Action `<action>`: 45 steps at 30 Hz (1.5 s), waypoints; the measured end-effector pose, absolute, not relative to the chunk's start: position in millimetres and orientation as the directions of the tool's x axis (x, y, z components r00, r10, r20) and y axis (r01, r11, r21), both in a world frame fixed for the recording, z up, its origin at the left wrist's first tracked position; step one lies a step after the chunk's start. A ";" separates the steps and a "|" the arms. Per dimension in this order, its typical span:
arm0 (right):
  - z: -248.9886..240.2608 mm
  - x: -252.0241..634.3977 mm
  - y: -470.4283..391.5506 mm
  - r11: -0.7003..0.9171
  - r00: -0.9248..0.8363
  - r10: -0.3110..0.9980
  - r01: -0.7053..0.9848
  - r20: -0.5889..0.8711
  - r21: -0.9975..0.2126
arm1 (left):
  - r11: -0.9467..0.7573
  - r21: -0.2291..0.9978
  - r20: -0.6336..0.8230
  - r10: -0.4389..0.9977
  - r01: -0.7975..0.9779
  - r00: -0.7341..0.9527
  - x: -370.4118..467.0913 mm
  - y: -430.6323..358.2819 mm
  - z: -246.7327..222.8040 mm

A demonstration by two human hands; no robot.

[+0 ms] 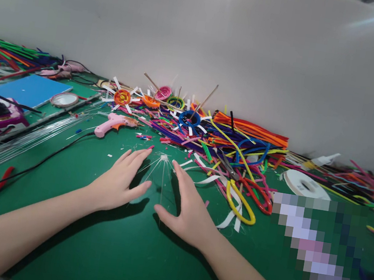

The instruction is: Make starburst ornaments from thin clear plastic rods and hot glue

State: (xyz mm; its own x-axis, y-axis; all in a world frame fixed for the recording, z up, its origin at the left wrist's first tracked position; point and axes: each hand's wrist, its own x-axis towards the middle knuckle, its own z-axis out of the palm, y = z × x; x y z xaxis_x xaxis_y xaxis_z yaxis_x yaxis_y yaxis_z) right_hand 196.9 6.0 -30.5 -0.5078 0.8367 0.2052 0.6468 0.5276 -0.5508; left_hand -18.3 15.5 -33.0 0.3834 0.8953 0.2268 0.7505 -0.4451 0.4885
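Thin clear wires fan out from a small whitish hub point(164, 157) on the green table point(111, 260). To its left is my left hand point(123, 182), fingers spread, thumb pointing inward. On the other side my right hand point(190, 207) is likewise open, its index fingertip near the hub. Both hands are close around the wires; whether the fingertips touch them is hard to tell. A pink glue gun point(113, 124) lies behind my left hand. White ribbon strips point(214, 178) and scissors with red handles point(258, 196) lie beyond my right hand.
Colourful pipe cleaners point(250, 130) pile along the grey wall, with small woven discs such as a blue one point(189, 118). A purple power socket point(1, 116), blue board point(38, 90) and long clear wires point(42, 136) are left. A white spool point(296, 181) sits right, near a pixelated patch.
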 end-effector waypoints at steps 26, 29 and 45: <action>-33.4 198.2 7.4 0.528 -0.510 0.836 0.642 0.204 -0.556 | -0.436 0.462 0.196 0.900 0.772 0.390 -18.2 16.5 -32.9; -34.0 198.6 8.0 0.516 -0.506 0.841 0.646 0.190 -0.562 | -0.434 0.464 0.194 0.900 0.772 0.389 -17.7 16.8 -34.2; -32.8 196.2 7.2 0.519 -0.499 0.843 0.659 0.199 -0.544 | -0.377 0.478 0.199 0.926 0.793 0.321 -8.4 14.6 -37.4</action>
